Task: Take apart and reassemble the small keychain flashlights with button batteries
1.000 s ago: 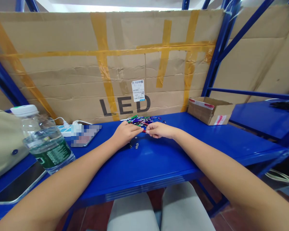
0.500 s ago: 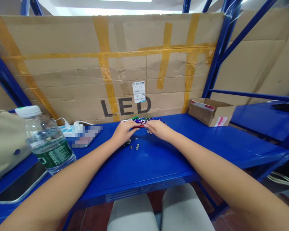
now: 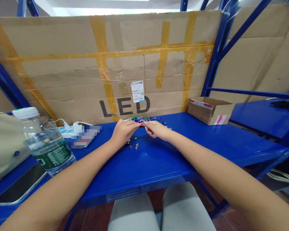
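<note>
The left hand (image 3: 123, 132) and the right hand (image 3: 156, 130) meet just below the middle of the frame, both closed into a pinch, with their fingertips together on a small red metal piece (image 3: 142, 125) that the fingers mostly hide. Right behind them lies a tangled heap of small metal clips (image 3: 142, 119) in shiny green, purple, blue and red. These look light and stiff, with a slick coloured finish, and they will probably snag on each other. The surest hold is likely to be on a single clip's body, between fingertip and thumb, rather than a grab at the heap. A few small silver metal bits (image 3: 136, 147) sit near the left hand on the glossy blue steel shelf (image 3: 149, 163).

Toward the left of the frame stand a clear plastic water bottle (image 3: 47, 144) with a green label and a white power strip (image 3: 64, 131), and a dark phone (image 3: 20, 186) lies at lower left. At the right, a small cardboard box (image 3: 210, 111) rests on the shelf — in front of a taped cardboard sheet (image 3: 62, 86) printed with "LED".
</note>
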Demonstrator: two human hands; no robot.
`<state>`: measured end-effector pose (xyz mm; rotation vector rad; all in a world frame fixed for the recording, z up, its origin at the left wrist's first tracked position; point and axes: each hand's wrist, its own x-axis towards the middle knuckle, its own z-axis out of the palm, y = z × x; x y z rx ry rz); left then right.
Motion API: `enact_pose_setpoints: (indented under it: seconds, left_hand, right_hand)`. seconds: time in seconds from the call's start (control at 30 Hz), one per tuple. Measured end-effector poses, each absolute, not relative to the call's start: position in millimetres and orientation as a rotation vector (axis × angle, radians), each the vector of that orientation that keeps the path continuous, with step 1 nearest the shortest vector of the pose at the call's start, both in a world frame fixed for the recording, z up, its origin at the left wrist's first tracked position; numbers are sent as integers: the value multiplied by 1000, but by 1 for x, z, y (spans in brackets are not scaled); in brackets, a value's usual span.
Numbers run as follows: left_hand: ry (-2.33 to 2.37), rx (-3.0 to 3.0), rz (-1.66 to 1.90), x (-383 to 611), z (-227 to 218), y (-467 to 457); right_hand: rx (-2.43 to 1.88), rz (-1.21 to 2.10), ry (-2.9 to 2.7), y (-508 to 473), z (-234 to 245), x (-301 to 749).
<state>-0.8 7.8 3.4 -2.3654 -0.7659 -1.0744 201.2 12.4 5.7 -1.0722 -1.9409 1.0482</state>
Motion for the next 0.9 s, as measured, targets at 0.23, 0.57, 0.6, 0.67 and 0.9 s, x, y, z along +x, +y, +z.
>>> enact_pose_setpoints:
  seconds: [0.23, 0.57, 0.6, 0.67, 0.9]
  left_hand:
    - [-878, -2639, -1444, 6, 4, 13]
    - [-948, -2709, -1515, 11, 9, 9]
    - [-929, -2710, -1504, 11, 8, 10]
    - [-890, -2696, -1468, 10, 5, 10]
    - [-827, -2546, -1264, 9, 5, 4]
  right_hand:
    - [-1112, -190, -2395, -2, 19, 211]
    - [-1095, -236, -2371, 1, 23, 220]
    - [-1024, -164, -2376, 3, 22, 221]
    - [-946, 114, -2323, 6, 20, 221]
    - [-1045, 1123, -2033, 10, 14, 211]
